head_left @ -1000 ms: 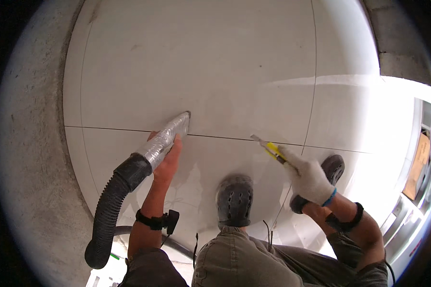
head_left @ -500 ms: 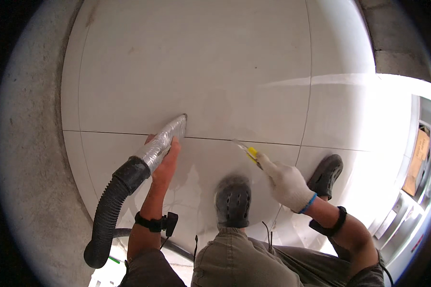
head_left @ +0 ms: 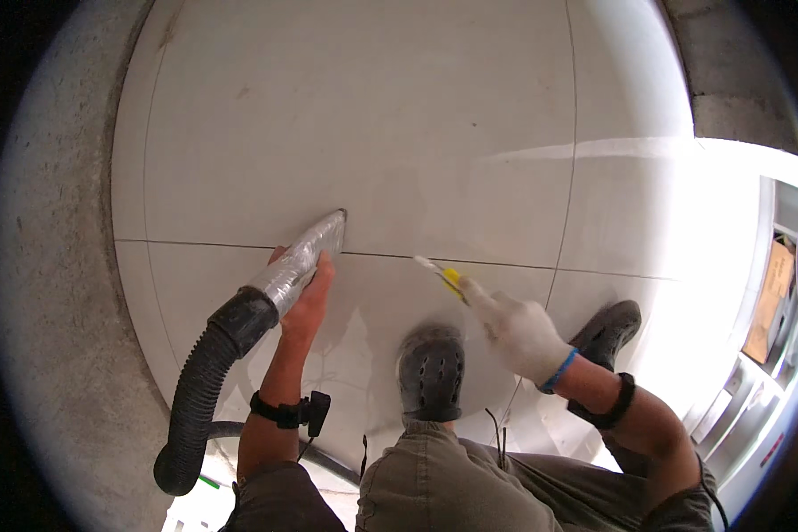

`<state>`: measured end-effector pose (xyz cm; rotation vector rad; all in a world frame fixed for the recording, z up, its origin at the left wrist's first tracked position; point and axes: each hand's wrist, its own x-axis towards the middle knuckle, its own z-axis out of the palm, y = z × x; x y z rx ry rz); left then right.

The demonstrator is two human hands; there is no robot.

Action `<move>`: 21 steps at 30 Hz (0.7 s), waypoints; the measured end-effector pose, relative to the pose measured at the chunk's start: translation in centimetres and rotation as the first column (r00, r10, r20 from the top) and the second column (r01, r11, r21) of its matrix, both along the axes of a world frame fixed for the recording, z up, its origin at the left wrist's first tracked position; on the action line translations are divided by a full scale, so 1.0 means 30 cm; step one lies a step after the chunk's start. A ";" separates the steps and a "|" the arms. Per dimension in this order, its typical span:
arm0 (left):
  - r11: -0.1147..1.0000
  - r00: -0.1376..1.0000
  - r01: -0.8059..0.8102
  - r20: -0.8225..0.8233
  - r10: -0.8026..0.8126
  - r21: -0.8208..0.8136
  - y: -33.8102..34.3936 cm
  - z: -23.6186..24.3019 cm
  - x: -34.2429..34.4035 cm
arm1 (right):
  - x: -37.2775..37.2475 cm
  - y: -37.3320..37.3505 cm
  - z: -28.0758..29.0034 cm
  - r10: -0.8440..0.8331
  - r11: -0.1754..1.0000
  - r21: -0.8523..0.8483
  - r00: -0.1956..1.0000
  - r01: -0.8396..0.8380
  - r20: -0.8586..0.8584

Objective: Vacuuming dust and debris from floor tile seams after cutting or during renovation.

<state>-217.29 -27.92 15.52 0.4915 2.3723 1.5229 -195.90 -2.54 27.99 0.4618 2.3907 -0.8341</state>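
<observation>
both hands closed: left grip [head_left: 306, 297] holds clear taped nozzle [head_left: 306, 257], right grip [head_left: 523, 332] a yellow-handled blade [head_left: 443, 277].

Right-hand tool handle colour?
Yellow handle, held in the white-gloved right hand; head view.

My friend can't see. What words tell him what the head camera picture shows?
A person crouches over pale floor tiles, the bare left hand holding a vacuum nozzle at a tile joint. The gloved right hand points a yellow-handled tool at that joint.

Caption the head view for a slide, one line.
Left hand holds a vacuum nozzle at a tile joint; gloved right hand holds a yellow tool to the same joint.
</observation>
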 end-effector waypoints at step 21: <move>0.999 0.997 0.012 -0.072 -0.015 -0.046 -0.016 -0.013 -0.004 | 0.039 0.044 0.065 0.097 0.993 0.060 0.992 -0.102 0.084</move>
